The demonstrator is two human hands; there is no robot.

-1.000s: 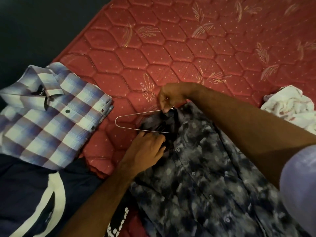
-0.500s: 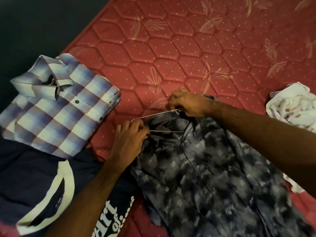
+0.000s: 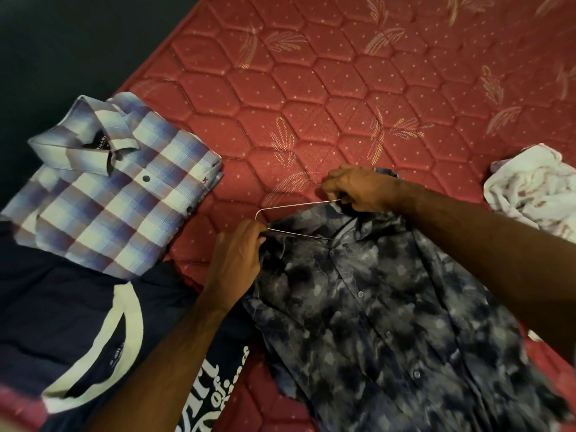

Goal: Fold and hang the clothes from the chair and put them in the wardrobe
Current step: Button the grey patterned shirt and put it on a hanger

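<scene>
Fingers of the left hand (image 3: pixel 237 257) pinch the lower wire of a thin metal hanger (image 3: pixel 282 215) beside its bent end, while the right hand (image 3: pixel 361 190) grips the upper wire at the collar of a dark mottled button shirt (image 3: pixel 389 322) spread flat on the red quilted mattress (image 3: pixel 311 88). Part of the hanger is tucked inside the shirt's neck. A folded blue plaid shirt (image 3: pixel 115 198) and a navy T-shirt (image 3: pixel 62 322) lie to the left, a crumpled white cloth (image 3: pixel 536 194) to the right.
</scene>
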